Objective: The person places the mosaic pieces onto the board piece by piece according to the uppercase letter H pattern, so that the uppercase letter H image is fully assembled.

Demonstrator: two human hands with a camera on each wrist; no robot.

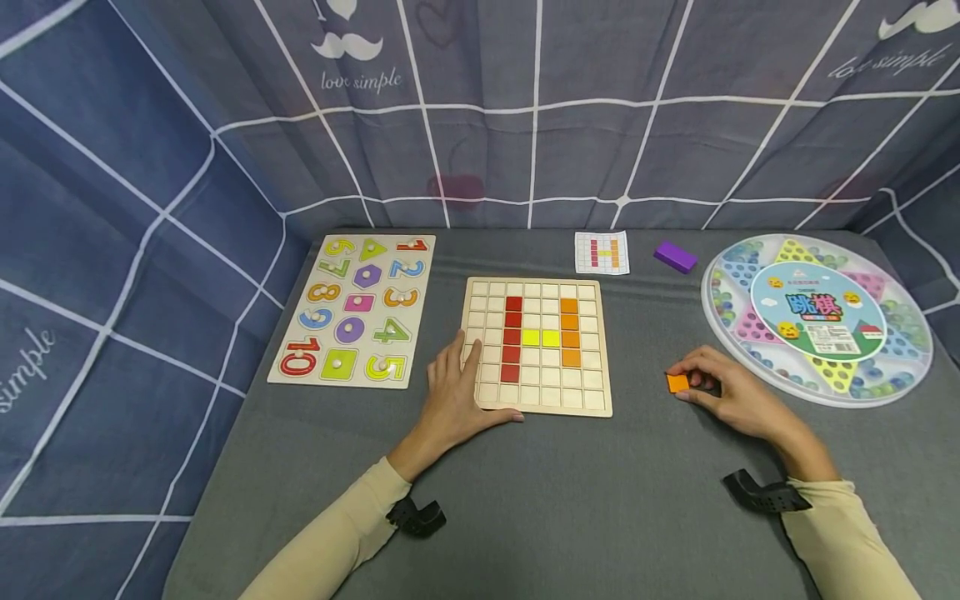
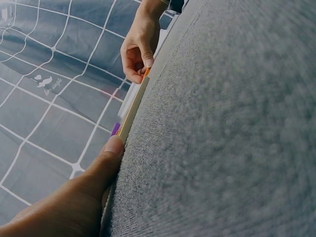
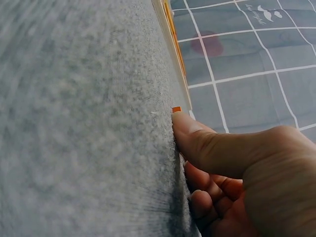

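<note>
A wooden grid board (image 1: 543, 397) lies in the middle of the table. On it are a column of red square tiles (image 1: 512, 336), two yellow tiles (image 1: 540, 337) and a column of orange tiles (image 1: 570, 332). My left hand (image 1: 453, 400) rests at the board's lower left corner, its fingers extended along the left edge and the thumb by the near edge. To the right of the board, my right hand (image 1: 723, 387) pinches a small orange tile (image 1: 677, 383) between thumb and fingers, low over the cloth. The right wrist view shows just a corner of that tile (image 3: 176, 109) past the thumb.
Behind the board lies a small pattern card (image 1: 602, 253) with a similar coloured design, a purple block (image 1: 675, 257) beside it. A number-and-shape puzzle board (image 1: 352, 312) is at left, a round Chinese checkers set (image 1: 813, 392) at right. Grid-patterned curtains (image 1: 480, 75) hang behind.
</note>
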